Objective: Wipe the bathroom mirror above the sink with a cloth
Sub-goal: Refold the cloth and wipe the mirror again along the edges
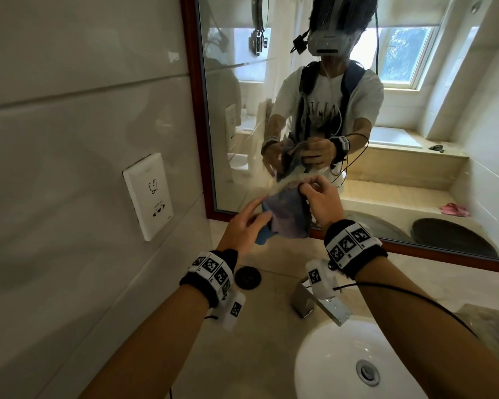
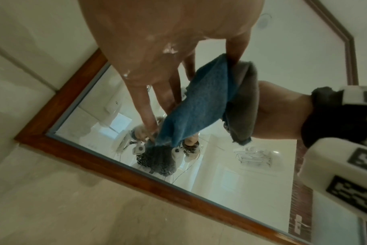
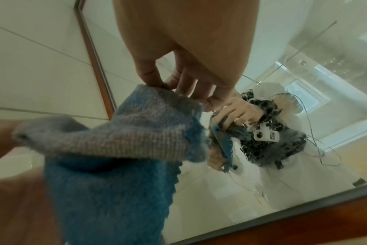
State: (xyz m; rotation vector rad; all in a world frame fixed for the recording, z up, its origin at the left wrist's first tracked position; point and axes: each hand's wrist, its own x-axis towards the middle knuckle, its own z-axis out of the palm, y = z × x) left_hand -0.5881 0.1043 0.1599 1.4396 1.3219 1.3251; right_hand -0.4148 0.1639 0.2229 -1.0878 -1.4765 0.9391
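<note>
The wood-framed mirror hangs above the counter; it reflects me and the room. In front of its lower left part I hold a blue and grey cloth between both hands. My left hand pinches the cloth's lower left edge between thumb and fingers. My right hand pinches the top edge, close to the glass. In the left wrist view the cloth hangs folded, blue side out. Seen from the right wrist, my right hand grips the cloth at its upper corner.
A white basin with a chrome faucet sits below my arms in the beige counter. A black round disc lies near the left wall. A white socket plate is on the tiled wall left of the mirror frame.
</note>
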